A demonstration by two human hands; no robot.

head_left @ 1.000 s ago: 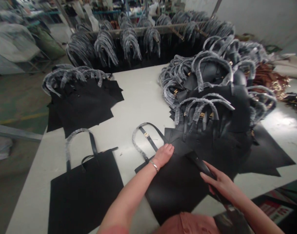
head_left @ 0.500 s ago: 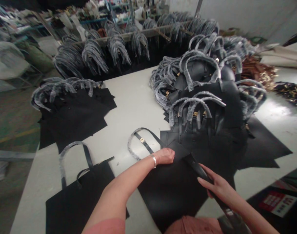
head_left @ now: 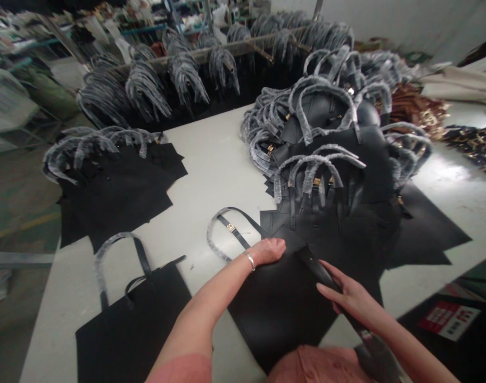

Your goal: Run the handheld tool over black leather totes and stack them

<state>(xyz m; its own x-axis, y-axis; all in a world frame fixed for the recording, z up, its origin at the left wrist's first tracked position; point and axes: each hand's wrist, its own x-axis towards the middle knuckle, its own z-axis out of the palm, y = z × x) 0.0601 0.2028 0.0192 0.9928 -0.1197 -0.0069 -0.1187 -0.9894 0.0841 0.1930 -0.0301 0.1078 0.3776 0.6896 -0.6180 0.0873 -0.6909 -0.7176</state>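
A black leather bag panel (head_left: 278,314) lies flat on the table before me, a handle (head_left: 209,234) part-wrapped in clear plastic looping out at its upper left. Beside that loop is a short black strap with a gold clasp (head_left: 230,227). Closed over the panel's upper part, my left hand (head_left: 269,251) presses down; whatever its fingers pinch is hidden. My right hand (head_left: 344,290) is wrapped round a long black bag handle (head_left: 320,274). The handle's flat end rests over the panel, right of my left hand, and its lower part looks plastic-wrapped near my body.
Another black panel with a handle (head_left: 134,324) lies at left. Behind it sits a stack of black panels (head_left: 118,186). A heap of bags with wrapped handles (head_left: 322,117) fills the right. Beyond the table (head_left: 211,159), handles hang from a rack (head_left: 187,80).
The view has shifted slightly. My right hand and the black handle have moved a little left and up, towards my left hand. My left hand keeps its place on the panel.
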